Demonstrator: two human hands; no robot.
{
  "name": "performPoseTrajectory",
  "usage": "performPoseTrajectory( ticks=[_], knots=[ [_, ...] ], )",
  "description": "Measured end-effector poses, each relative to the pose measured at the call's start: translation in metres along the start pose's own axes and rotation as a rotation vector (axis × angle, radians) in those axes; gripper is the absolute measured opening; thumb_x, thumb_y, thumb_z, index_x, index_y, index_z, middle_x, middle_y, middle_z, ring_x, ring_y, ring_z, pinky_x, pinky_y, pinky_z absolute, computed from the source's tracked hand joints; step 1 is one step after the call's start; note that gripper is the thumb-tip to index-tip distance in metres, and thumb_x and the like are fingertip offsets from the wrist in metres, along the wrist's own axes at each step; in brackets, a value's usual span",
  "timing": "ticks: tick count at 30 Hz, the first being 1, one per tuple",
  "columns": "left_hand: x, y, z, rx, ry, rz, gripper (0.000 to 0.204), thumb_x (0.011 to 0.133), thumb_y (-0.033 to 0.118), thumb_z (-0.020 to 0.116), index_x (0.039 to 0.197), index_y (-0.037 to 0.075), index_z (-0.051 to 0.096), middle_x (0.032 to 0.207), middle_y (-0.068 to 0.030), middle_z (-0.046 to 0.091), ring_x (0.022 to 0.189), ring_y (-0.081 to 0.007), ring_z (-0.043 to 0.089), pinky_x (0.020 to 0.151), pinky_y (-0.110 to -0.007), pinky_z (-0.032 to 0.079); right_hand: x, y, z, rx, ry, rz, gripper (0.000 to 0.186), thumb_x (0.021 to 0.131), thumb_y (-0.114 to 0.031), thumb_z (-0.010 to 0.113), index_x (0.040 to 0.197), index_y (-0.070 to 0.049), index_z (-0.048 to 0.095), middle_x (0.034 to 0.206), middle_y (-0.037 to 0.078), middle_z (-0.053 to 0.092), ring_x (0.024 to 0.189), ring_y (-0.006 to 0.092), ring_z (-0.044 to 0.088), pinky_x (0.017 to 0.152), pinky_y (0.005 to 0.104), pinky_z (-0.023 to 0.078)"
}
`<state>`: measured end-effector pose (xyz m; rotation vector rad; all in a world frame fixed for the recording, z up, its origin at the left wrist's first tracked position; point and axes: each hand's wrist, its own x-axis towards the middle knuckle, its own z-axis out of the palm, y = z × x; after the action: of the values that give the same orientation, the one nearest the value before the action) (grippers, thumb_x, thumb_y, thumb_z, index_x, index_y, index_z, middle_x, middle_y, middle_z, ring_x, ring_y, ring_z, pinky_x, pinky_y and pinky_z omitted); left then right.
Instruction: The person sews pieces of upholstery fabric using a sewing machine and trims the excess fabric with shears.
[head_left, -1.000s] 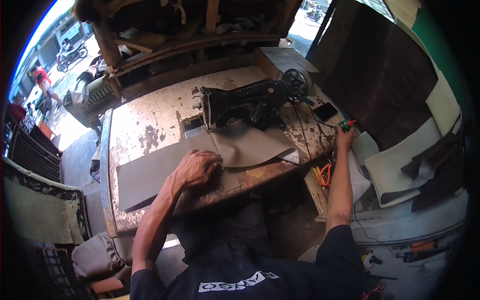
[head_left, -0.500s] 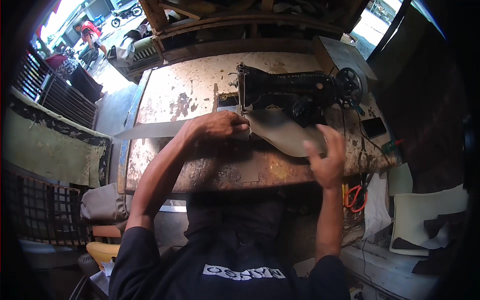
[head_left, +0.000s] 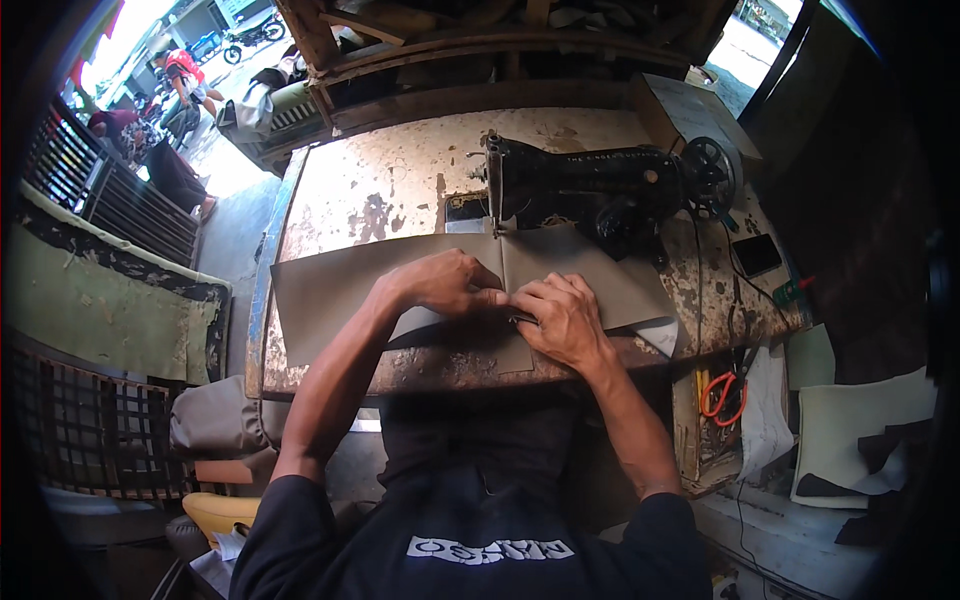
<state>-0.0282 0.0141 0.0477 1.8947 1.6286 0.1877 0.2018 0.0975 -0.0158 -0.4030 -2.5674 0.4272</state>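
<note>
A grey-brown sheet of upholstery material (head_left: 335, 285) lies across the sewing table, with a seam running down its middle from the needle of a black sewing machine (head_left: 590, 185). My left hand (head_left: 450, 283) is closed on the sheet just left of the seam, fingers curled. Close against it, my right hand (head_left: 562, 315) pinches the sheet's near edge right of the seam. The thumbs almost meet at the seam. Under the right fingers shows a small dark bit that I cannot make out. The sheet's pale underside shows at its near right corner.
The worn wooden table (head_left: 400, 150) carries a dark phone (head_left: 756, 255) at the right. Orange-handled scissors (head_left: 723, 398) hang at its front right edge. A wooden rack (head_left: 480, 75) stands behind. Outside at far left, a person in red (head_left: 185, 70) stands near motorcycles.
The sheet, folded over before, is now spread out flat on both sides of the seam. My right hand has come left and inward, next to my left hand.
</note>
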Motion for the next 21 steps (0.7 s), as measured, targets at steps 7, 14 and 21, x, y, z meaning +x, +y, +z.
performPoseTrajectory(
  ticks=[7, 14, 21],
  knots=[
    [0.006, -0.013, 0.042, -0.009, 0.378, 0.060, 0.042, 0.104, 0.039, 0.059, 0.132, 0.009, 0.067, 0.139, -0.0196, 0.064, 0.121, -0.0396, 0.063, 0.102, -0.047, 0.052, -0.009, -0.006, 0.003, -0.130, 0.017, -0.122, 0.025, 0.078, -0.020, 0.075, 0.102, -0.015, 0.078, 0.097, 0.003, 0.065, 0.098, 0.0247, 0.061, 0.099, 0.0470, 0.045],
    [-0.010, -0.015, 0.083, 0.242, 0.420, -0.022, 0.058, 0.103, 0.034, 0.057, 0.155, 0.011, 0.047, 0.163, -0.0103, 0.043, 0.154, -0.0348, 0.032, 0.123, -0.052, 0.029, -0.019, -0.010, 0.007, -0.082, 0.078, -0.102, 0.031, 0.076, -0.015, 0.078, 0.106, -0.015, 0.077, 0.102, 0.002, 0.066, 0.099, 0.0251, 0.061, 0.097, 0.0452, 0.048],
    [-0.012, -0.017, 0.083, 0.256, 0.418, -0.016, 0.060, 0.103, 0.039, 0.054, 0.157, 0.014, 0.045, 0.166, -0.0088, 0.040, 0.156, -0.0320, 0.029, 0.128, -0.053, 0.019, -0.015, -0.011, 0.005, -0.096, 0.070, -0.087, 0.040, 0.071, -0.012, 0.080, 0.110, -0.017, 0.078, 0.103, 0.002, 0.066, 0.098, 0.0251, 0.063, 0.092, 0.0425, 0.052]
  ],
)
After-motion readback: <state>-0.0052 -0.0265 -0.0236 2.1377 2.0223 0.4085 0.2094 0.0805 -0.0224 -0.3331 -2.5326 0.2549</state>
